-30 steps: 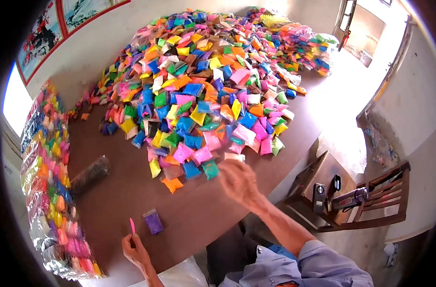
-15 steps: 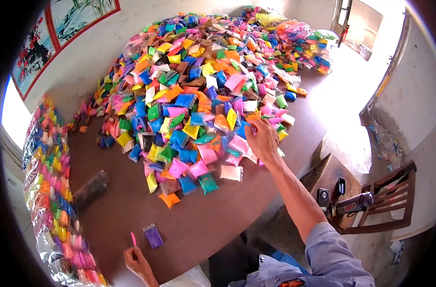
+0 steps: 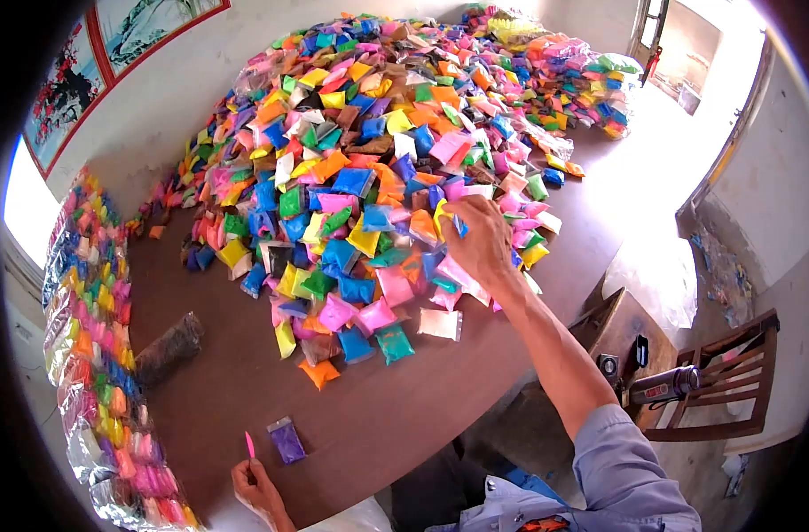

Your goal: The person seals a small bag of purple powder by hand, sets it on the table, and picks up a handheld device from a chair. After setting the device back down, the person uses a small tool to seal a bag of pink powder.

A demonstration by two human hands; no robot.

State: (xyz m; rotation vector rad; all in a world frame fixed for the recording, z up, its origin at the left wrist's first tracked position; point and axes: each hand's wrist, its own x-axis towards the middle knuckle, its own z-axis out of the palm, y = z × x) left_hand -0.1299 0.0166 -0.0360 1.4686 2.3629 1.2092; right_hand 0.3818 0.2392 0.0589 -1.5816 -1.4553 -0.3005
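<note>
At the bottom left, my left hand [image 3: 261, 493] is closed on a slim pink stick [image 3: 250, 444] that points upward. Just right of it, a purple packet [image 3: 286, 441] in a clear bag lies flat on the brown table. My right hand [image 3: 483, 239] reaches into the near right side of a big heap of colourful packets [image 3: 360, 191]. Its fingers curl closed at the edge of a yellow packet [image 3: 439, 221]. A blue packet [image 3: 459, 226] shows beneath the fingers. A pale packet [image 3: 440, 324] lies below that hand, at the heap's front.
Clear bags of packed colours [image 3: 103, 355] line the left table edge. A dark bundle [image 3: 169, 348] lies beside them. To the right stand a small wooden table [image 3: 635, 332] with a flask [image 3: 666, 385] on it, and a wooden chair [image 3: 728, 381]. More bagged packets [image 3: 600, 89] sit at the back.
My right hand has moved slightly left and toward me within the heap, its fingers now at the yellow packet. My left hand keeps the pink stick in place. The view has shifted a little.
</note>
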